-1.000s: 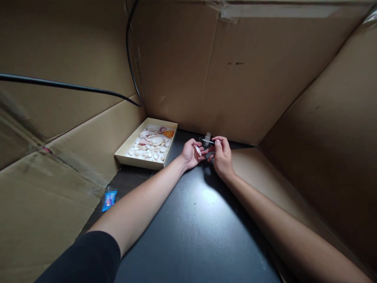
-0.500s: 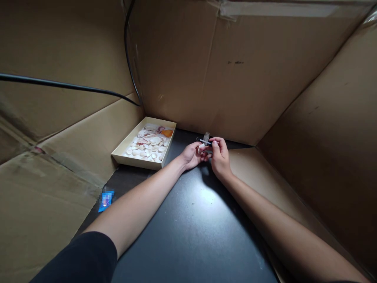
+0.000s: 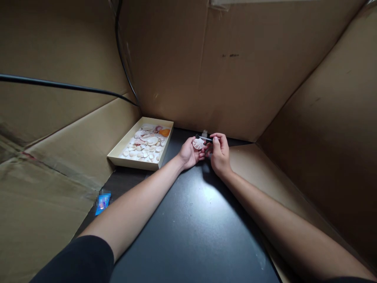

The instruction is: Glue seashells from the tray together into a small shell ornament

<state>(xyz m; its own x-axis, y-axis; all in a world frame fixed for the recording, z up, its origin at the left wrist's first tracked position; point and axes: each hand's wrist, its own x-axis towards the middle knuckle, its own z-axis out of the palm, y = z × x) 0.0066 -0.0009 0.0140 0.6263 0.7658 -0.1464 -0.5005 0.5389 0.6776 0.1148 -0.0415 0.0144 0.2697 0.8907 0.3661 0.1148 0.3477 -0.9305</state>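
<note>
A white, ribbed scallop shell (image 3: 198, 144) with reddish-brown streaks is held in the fingers of my left hand (image 3: 188, 154), its fan-shaped face turned toward me. My right hand (image 3: 220, 155) pinches a thin brush (image 3: 207, 138) with a pale shaft and a dark tip. That tip lies at the upper edge of the shell; whether it touches is too small to tell. Just behind the brush stands a small clear bottle (image 3: 204, 133), partly hidden by the hands.
A shallow cream box (image 3: 135, 164) of several shells, one orange, stands left of my hands. A blue packet (image 3: 103, 203) lies near my left forearm. Cardboard walls (image 3: 176, 78) enclose the dark table (image 3: 176, 236), and a black cable (image 3: 64, 85) crosses the left side.
The shell has turned in my left hand, so its broad ribbed face now shows. The brush stays in my right hand near it. The view has shifted slightly.
</note>
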